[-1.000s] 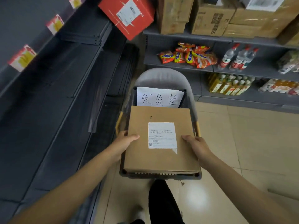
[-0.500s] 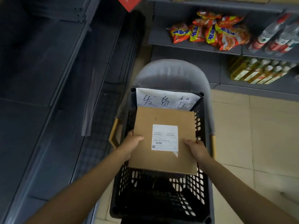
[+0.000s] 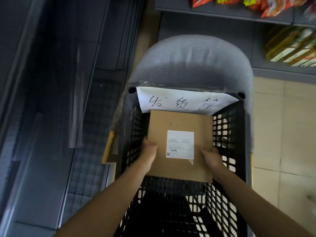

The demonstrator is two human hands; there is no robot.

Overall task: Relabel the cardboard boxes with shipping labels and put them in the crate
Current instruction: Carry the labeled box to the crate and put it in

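Hanging inside the black crate (image 3: 227, 137), near its far wall, the flat cardboard box (image 3: 179, 124) lies level with its white shipping label (image 3: 180, 144) facing up. The left hand (image 3: 149, 151) grips the box's left edge, thumb on top; the right hand (image 3: 211, 157) grips the right edge likewise. The box looks light, stiff and thin, so opposite-edge holds suit it, clear of the label's loose corner. A handwritten paper sign (image 3: 186, 101) hangs on the crate's far rim, backed by a grey chair (image 3: 191, 62).

Flat brown cardboard box (image 3: 179, 144), white shipping label (image 3: 180, 144) up, at frame centre inside black lattice crate (image 3: 225, 168)
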